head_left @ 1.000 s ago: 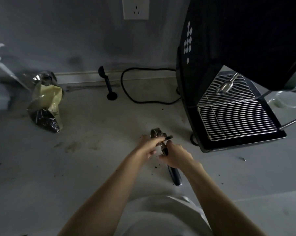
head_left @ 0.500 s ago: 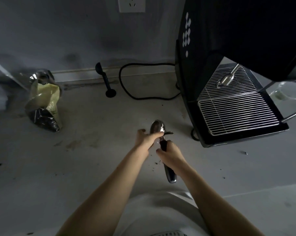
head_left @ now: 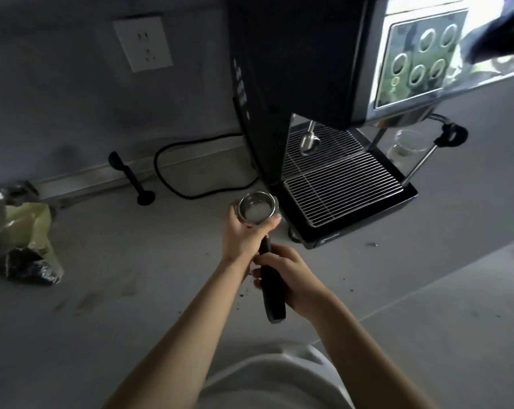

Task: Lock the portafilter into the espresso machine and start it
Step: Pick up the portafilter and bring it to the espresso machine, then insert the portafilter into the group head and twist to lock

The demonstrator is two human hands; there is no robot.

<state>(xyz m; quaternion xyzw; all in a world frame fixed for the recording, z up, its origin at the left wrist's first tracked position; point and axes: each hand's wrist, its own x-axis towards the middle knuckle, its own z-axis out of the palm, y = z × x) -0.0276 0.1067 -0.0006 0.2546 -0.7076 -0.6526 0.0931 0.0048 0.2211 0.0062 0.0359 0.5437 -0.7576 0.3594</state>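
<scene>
Portafilter (head_left: 258,211) upright beside espresso machine (head_left: 309,84), left hand (head_left: 244,234) cupping its basket, right hand (head_left: 288,278) wrapped around handle, above bench (head_left: 131,290).

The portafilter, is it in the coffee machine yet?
Out. Both hands hold the portafilter above the counter, left of the espresso machine, its basket facing up.

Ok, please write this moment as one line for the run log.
stage: portafilter not yet locked | left hand: cups basket | right hand: grip on handle | espresso machine: not started
</scene>
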